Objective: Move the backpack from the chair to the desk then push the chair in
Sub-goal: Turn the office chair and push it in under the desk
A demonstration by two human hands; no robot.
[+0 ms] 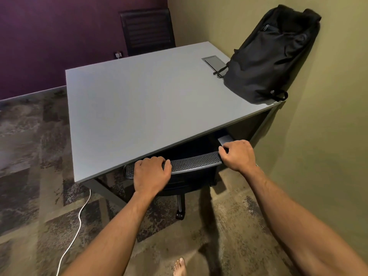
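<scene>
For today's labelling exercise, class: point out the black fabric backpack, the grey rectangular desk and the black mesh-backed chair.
black fabric backpack (266, 62), head view, on its front panel.
grey rectangular desk (139, 108), head view, on bare tabletop.
black mesh-backed chair (193, 161), head view, on the backrest's top edge between the hands.

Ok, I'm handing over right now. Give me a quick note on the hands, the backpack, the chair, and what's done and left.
Left hand and right hand: both gripping the top of the chair back.
Backpack: on the desk, far right corner, leaning against the wall.
Done: backpack moved; chair seat mostly under the desk.
Left: finish the push if needed, then let go.
</scene>
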